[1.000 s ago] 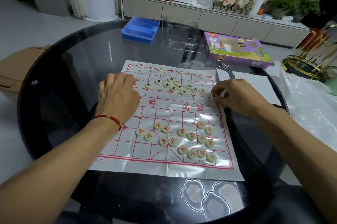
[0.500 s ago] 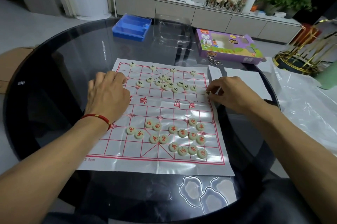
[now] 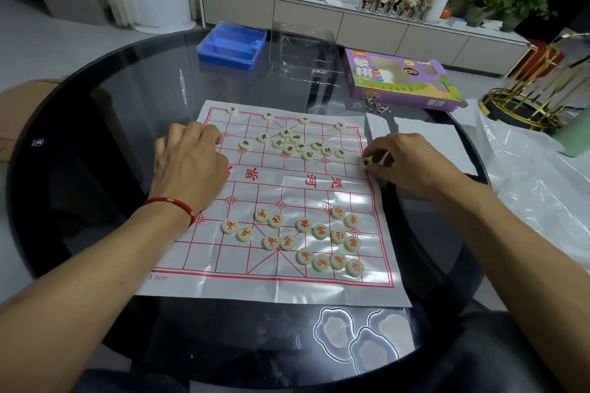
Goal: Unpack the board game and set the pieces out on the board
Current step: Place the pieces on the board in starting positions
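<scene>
Your right hand (image 3: pixel 412 165) has edged its pinched piece (image 3: pixel 365 162) to the board (image 3: pixel 274 290)'s right edge, loose pieces lying leftward; left hand (image 3: pixel 188 165) presses flat.

I see board (image 3: pixel 289 288) mid-frame on desk (image 3: pixel 95 137); pieces (image 3: pixel 303 225) on board; tray (image 3: pixel 231 44) upper centre; game box (image 3: pixel 402 79) upper right behind board.

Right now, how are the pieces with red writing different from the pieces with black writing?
The red-lettered pieces lie in a loose bunch on the near half of the board; the black-lettered pieces are on the far half. Four black ones already sit spaced along the far edge line, while no red ones look lined up. The right hand pinches a black piece at the right edge; no hand touches a red one. Both are pale round discs.
</scene>
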`<state>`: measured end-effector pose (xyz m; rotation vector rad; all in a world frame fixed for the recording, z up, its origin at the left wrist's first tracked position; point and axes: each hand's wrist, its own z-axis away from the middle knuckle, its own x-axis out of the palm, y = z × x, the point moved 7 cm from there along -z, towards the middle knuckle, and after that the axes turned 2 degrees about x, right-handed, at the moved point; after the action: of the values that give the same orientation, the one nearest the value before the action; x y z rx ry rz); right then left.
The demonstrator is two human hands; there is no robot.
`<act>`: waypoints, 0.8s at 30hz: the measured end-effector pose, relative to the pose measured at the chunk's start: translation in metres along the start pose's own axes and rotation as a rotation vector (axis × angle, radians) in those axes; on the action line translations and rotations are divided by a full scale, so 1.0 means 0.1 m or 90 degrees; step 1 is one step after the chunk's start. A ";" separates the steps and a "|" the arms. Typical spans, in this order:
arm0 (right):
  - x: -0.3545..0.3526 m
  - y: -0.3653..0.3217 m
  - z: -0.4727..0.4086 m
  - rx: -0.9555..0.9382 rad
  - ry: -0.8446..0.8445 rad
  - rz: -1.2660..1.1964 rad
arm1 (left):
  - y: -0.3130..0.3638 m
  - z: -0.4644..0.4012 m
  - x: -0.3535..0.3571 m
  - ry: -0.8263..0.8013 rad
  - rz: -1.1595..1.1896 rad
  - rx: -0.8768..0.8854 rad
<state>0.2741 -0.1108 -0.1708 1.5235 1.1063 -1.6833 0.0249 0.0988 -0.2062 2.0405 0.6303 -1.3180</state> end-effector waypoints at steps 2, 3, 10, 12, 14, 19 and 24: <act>-0.01 0.01 0.01 0.009 0.006 -0.008 | 0.00 0.00 0.00 0.000 0.001 0.001; -0.02 0.00 0.00 0.002 0.025 -0.002 | 0.00 0.00 0.00 0.000 0.002 0.000; 0.03 -0.31 -0.18 -0.097 0.090 0.080 | 0.00 0.00 0.00 -0.004 0.004 -0.004; 0.06 -0.35 -0.21 -0.108 0.081 0.099 | 0.01 0.00 0.00 -0.006 0.002 -0.005; 0.05 -0.36 -0.21 -0.108 0.084 0.109 | 0.00 0.00 0.00 -0.007 0.003 -0.003; -0.02 -0.41 -0.18 -0.107 0.099 0.126 | 0.01 0.00 0.00 -0.001 0.008 0.002; 0.03 -0.49 -0.16 -0.118 0.063 0.092 | 0.00 0.00 0.01 0.001 0.007 0.005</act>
<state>0.2382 -0.0737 -0.1647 1.5425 1.1404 -1.3820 0.0254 0.0988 -0.2075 2.0492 0.6155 -1.3145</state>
